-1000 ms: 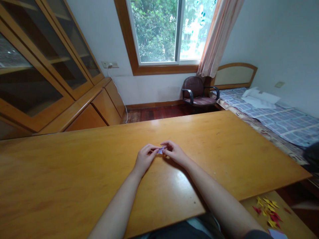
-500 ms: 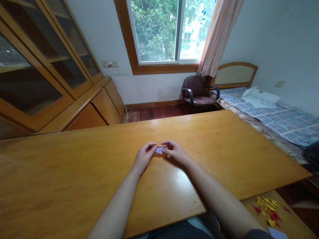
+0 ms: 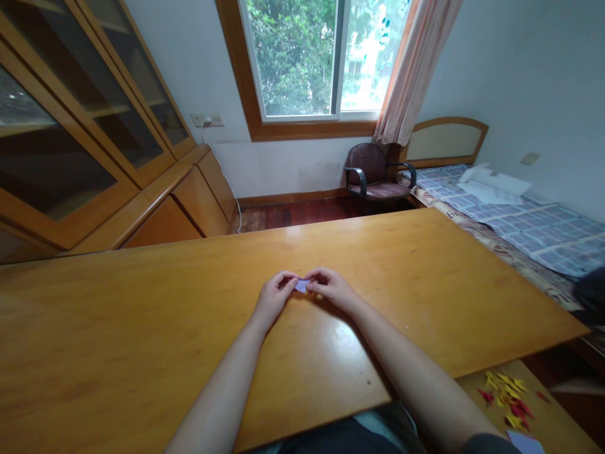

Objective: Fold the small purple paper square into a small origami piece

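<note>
A small piece of light purple paper (image 3: 302, 285) is held between my two hands, over the middle of the wooden table (image 3: 142, 328). My left hand (image 3: 276, 295) pinches its left side between thumb and fingers. On the right side, my right hand (image 3: 332, 289) grips it with thumb and fingertips. The paper looks folded, though its exact shape is partly covered by my fingers.
Several yellow and red folded paper pieces (image 3: 508, 397) lie on a lower surface at the right, with pale purple paper (image 3: 524, 442) near them. Beyond the table stand a brown armchair (image 3: 371, 170), a bed (image 3: 529, 221) and a glass-doored cabinet (image 3: 155, 208).
My fingers have shifted slightly on the purple paper, and its top edge now sits flatter between them. Both arms stay almost in place.
</note>
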The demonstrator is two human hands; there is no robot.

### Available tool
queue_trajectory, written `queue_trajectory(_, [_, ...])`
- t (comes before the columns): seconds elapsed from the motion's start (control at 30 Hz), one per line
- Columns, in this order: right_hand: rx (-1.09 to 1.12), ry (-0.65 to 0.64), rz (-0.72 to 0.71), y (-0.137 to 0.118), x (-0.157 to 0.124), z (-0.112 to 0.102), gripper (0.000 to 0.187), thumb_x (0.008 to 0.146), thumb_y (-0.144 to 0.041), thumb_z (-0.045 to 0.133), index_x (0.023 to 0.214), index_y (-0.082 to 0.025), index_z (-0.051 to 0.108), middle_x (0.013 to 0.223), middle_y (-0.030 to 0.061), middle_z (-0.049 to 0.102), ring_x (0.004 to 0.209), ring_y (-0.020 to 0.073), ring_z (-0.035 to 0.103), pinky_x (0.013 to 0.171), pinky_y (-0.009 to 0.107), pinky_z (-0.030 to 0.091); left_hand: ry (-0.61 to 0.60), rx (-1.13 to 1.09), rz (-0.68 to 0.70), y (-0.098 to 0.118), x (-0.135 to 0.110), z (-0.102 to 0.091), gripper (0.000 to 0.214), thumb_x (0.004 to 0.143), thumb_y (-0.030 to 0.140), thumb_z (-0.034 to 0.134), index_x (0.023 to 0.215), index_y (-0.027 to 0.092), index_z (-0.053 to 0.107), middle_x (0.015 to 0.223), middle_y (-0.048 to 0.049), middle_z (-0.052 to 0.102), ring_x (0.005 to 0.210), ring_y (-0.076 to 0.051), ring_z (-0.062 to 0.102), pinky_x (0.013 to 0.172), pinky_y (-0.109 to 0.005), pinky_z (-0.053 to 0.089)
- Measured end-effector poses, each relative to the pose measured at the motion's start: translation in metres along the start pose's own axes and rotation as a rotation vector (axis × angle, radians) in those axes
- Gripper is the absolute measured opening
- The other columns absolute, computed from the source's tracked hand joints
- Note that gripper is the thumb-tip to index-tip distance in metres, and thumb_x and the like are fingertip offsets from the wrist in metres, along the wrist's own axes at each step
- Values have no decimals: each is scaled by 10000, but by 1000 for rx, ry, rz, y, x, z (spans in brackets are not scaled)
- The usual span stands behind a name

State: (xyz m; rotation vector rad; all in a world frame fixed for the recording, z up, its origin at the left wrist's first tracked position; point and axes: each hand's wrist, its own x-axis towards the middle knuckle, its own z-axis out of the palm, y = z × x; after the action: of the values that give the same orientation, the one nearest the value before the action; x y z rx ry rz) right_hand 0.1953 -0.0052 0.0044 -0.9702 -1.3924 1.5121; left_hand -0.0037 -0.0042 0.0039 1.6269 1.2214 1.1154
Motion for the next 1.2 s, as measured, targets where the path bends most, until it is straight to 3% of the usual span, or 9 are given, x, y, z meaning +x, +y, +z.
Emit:
queue_trajectory(0.33, [19, -12, 4, 0, 0, -1, 325, 726, -330, 773, 996, -173, 683, 775, 16, 704, 664, 134, 618, 583, 237, 429, -42, -58, -47, 1, 0, -1, 244, 846, 416, 624, 837, 176, 669, 787, -9, 663, 758, -167, 605, 720, -253, 463])
queue_trajectory(0.63, [23, -47, -27, 2, 0, -3, 340, 741, -358, 779, 1025, -179, 730, 897, 49, 735, 771, 157, 648, 742, 302, 488, -54, -108, -79, 1, 0, 0, 271, 849, 442, 617, 843, 175, 656, 759, -3, 638, 730, -160, 590, 693, -246, 468])
queue_trajectory(1.2, [1, -37, 7, -2, 0, -2, 358, 777, -403, 742, 1043, -164, 728, 873, 55, 727, 734, 153, 640, 703, 286, 494, 6, -53, -20, -2, -2, 0, 257, 865, 429, 621, 854, 178, 675, 795, -18, 677, 751, -167, 623, 695, -249, 497])
